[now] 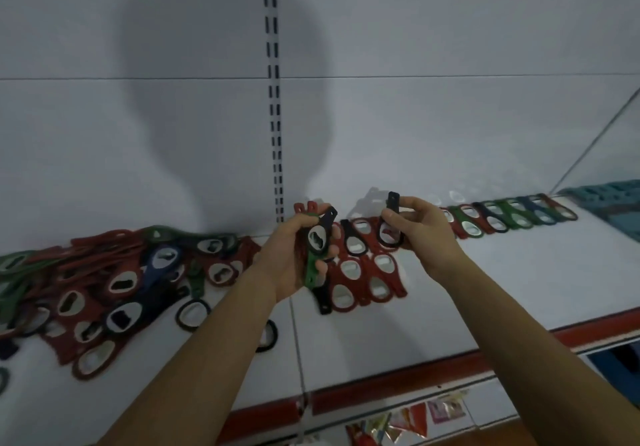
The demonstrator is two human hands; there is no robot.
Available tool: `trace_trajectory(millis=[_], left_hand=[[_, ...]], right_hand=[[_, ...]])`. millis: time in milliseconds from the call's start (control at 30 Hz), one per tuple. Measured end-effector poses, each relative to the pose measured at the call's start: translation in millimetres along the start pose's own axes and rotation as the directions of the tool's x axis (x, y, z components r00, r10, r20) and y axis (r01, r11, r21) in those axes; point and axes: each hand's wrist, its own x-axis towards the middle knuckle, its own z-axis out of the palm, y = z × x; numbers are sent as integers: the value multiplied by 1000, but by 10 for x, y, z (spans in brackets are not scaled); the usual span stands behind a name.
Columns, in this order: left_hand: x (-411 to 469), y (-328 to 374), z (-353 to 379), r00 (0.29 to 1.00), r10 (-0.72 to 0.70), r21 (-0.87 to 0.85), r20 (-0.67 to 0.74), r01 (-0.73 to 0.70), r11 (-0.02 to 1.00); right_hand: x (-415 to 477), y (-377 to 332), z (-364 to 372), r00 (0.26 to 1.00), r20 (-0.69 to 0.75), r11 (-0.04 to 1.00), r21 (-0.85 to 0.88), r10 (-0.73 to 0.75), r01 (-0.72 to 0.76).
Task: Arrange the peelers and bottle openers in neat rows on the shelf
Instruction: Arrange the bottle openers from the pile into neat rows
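- Red front lip (pixel 433 373) of the white shelf (pixel 485 289) comes first, with colourful packets (pixel 408 425) hanging below it.
- Behind the lip on the right there's a wide bare strip, loads of room.
- Left hand (pixel 294 255) is curled round a bunch of openers (pixel 320 237), black on top, green and red under.
- Right hand (pixel 420 234) pinches a single black opener (pixel 390 227), lifted off the shelf.
- Messy pile (pixel 121 279) sprawls left, and a red cluster (pixel 363 272) lies between the hands.
- Tidy overlapping row (pixel 512 217) hugs the back panel, ending near a teal basket (pixel 609 196).
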Motion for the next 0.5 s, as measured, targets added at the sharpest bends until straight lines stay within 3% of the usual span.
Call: trace_trajectory(millis=[133,333,500], left_hand=[[152,-264,278,995,55,40,-80,-52,998],[221,-563,508,953,205,101,-225,-186,977],[158,-822,658,905,245,220,-347,-175,960]], right_hand=[[97,234,-505,998,46,975,-216,-42,51],[207,471,-836,981,188,946,-305,-53,110],[210,672,-893,930,352,792,-535,-106,293]])
